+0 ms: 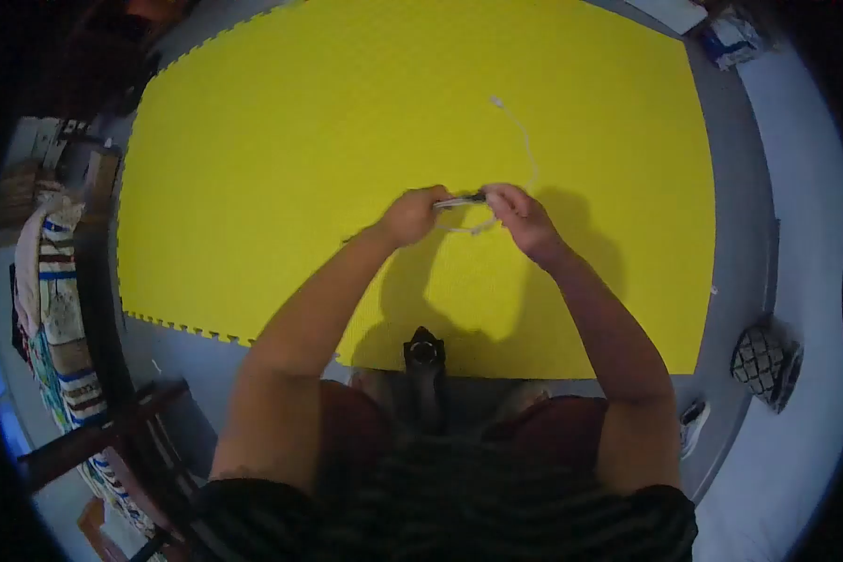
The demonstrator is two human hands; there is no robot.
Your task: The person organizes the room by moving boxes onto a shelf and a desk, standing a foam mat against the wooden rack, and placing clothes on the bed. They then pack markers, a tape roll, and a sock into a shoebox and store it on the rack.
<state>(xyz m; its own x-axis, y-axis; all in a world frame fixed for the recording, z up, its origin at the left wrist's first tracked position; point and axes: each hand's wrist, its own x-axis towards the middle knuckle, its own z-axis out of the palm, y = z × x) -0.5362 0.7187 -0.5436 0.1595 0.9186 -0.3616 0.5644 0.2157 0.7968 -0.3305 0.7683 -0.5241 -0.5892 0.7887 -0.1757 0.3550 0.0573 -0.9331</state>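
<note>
A white cable (pixel 456 229) is looped between my two hands above a yellow mat. My left hand (pixel 412 215) is closed round one side of the loop. On the other side my right hand (pixel 525 222) pinches the cable beside a small dark piece (pixel 479 198), which lies between the hands. From my right hand the loose part of the cable curves away over the mat to a small white end (pixel 495 101). What the dark piece is cannot be made out.
The yellow mat (pixel 300 122) covers the floor ahead. A black device (pixel 424 351) stands at its near edge, between my legs. Striped cloth (pixel 61 290) and a dark frame (pixel 112 436) are at the left. A patterned item (pixel 759 361) and a shoe (pixel 693 426) lie at the right.
</note>
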